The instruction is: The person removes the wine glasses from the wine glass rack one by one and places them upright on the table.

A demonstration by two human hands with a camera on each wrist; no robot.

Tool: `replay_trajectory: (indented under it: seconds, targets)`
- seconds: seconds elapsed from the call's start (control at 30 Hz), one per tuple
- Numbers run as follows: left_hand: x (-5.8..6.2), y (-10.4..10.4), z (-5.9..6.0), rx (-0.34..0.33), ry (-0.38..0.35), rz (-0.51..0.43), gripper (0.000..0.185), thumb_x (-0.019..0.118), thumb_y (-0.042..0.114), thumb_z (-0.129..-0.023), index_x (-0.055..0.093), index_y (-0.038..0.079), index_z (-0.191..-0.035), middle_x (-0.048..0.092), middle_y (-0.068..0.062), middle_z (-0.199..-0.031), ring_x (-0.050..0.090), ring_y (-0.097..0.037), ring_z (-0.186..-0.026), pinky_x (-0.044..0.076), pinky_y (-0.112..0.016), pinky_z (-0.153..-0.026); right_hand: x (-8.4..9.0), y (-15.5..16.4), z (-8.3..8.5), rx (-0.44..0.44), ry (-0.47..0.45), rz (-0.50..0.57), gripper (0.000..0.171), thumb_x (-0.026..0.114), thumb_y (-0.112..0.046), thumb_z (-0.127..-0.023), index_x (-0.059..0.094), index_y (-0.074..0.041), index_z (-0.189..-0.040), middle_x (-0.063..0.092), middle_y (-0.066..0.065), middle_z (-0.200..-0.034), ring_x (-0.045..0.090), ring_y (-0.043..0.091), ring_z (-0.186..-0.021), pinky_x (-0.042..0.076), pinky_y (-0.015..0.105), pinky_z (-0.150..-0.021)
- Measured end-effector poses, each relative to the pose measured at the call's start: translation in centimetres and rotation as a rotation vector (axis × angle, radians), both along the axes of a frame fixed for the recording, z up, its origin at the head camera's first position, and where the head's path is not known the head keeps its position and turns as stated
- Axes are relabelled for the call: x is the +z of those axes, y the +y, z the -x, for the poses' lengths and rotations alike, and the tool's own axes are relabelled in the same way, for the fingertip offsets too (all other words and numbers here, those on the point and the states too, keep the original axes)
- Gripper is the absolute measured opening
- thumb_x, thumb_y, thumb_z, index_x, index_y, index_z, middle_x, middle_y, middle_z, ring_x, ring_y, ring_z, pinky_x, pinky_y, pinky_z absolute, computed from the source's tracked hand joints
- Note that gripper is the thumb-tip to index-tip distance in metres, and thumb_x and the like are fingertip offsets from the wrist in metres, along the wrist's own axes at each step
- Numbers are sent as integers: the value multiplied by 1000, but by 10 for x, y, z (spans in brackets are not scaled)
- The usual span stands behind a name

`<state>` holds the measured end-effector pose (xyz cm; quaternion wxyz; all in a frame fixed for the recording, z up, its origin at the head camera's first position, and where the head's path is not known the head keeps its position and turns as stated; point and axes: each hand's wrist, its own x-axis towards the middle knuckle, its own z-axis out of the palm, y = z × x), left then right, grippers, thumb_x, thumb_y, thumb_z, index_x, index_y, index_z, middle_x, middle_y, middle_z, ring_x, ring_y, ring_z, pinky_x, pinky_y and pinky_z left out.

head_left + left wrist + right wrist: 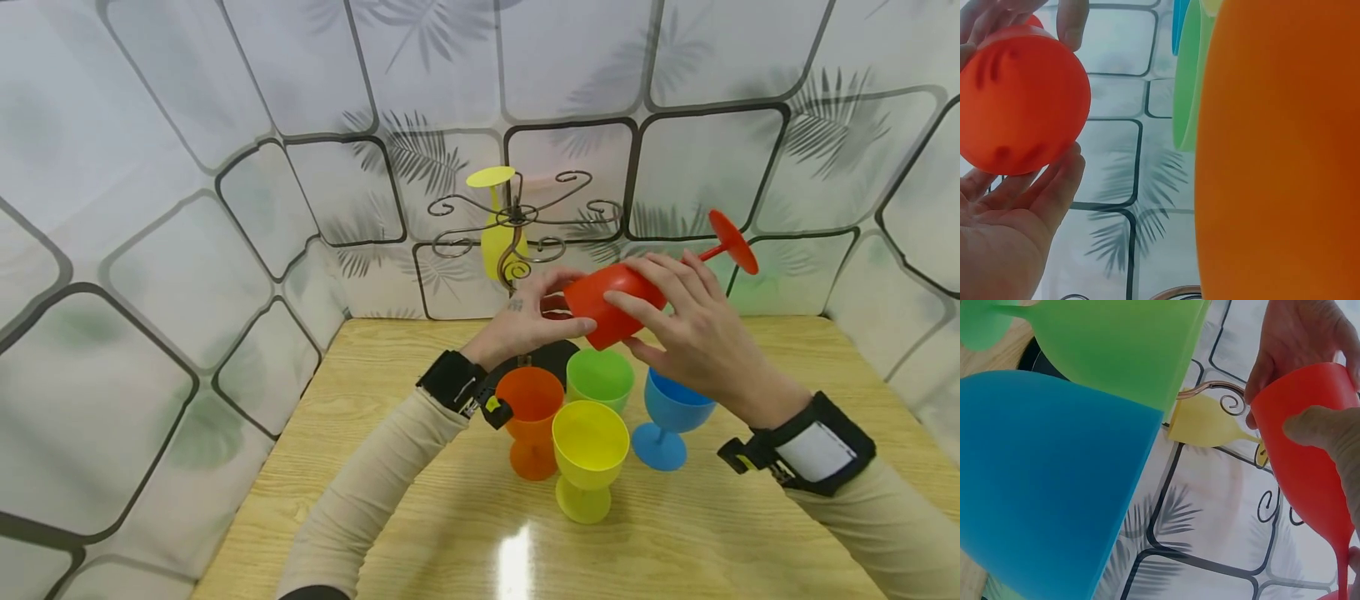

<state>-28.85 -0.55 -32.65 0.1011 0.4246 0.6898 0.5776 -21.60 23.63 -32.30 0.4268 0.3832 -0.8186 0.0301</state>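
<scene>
A red plastic goblet (611, 307) is held tilted above the table, its foot (732, 242) pointing up and to the right. My left hand (534, 318) cups the bowl at its rim end, and in the left wrist view the fingers (1054, 187) lie against the red goblet's bowl (1019, 103). From the other side my right hand (678, 327) grips the bowl, fingers over the top. Its thumb (1321, 428) presses on the red goblet's wall (1307, 481) in the right wrist view. Behind the hands stands a curly wire rack (517, 218) with a yellow goblet (495, 240) hanging upside down.
Upright on the wooden table (420, 533) below the hands stand an orange goblet (531, 417), a green goblet (600, 377), a yellow goblet (588, 457) and a blue goblet (671, 412). Leaf-patterned panels (187, 275) wall in the left, back and right sides.
</scene>
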Motion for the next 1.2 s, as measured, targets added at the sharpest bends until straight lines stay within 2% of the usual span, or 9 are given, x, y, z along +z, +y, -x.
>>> replay_trajectory:
  seconds: [0.17, 0.33, 0.43, 0.7, 0.87, 1.03, 1.2]
  targets:
    - [-1, 0, -5, -30, -14, -10, 54, 67, 7, -92, 48, 3, -142, 58, -16, -132, 65, -23, -112, 59, -35, -95, 2, 3, -3, 36, 54, -5, 77, 92, -20, -64, 60, -10, -133, 53, 33, -137, 51, 55, -119, 42, 69, -97]
    - [2, 0, -13, -56, -51, -14, 60, 67, 7, -92, 43, 6, -147, 56, -14, -135, 62, -21, -117, 58, -35, -96, 2, 3, -7, 38, 82, 36, 48, 66, -38, -91, 62, -11, -132, 53, 33, -134, 51, 54, -112, 43, 65, -84]
    - [4, 0, -18, -63, -58, -6, 65, 67, 9, -91, 39, 8, -150, 55, -13, -136, 59, -22, -120, 58, -35, -96, 2, 3, -10, 18, 116, 61, 49, 49, -49, -102, 62, -11, -130, 55, 32, -132, 52, 53, -108, 43, 62, -77]
    - [9, 6, -27, -80, -42, -23, 80, 70, -1, -88, 29, 8, -157, 46, -15, -145, 55, -20, -122, 51, -42, -107, 6, 2, -23, -42, 100, 113, 59, 47, -57, -101, 62, -7, -127, 59, 28, -131, 55, 53, -105, 47, 63, -73]
    - [12, 11, -32, -87, -55, -61, 88, 72, -7, -85, 27, 10, -158, 43, -16, -150, 57, -20, -121, 52, -39, -106, 10, 4, -35, -78, 75, 162, 66, 47, -63, -99, 61, -2, -123, 62, 27, -127, 58, 50, -101, 53, 63, -72]
    - [14, 15, -36, -116, -11, -87, 91, 72, -10, -83, 24, 7, -158, 43, -20, -152, 58, -22, -122, 54, -37, -104, 13, 5, -46, -108, 44, 213, 75, 47, -70, -96, 59, 0, -122, 63, 28, -120, 59, 46, -94, 56, 60, -61]
    - [15, 17, -39, -126, 13, -103, 91, 72, -12, -82, 24, 4, -158, 45, -23, -150, 59, -21, -120, 55, -37, -101, 13, 7, -55, -107, -5, 270, 80, 48, -73, -93, 56, 1, -121, 62, 29, -116, 60, 46, -94, 58, 63, -61]
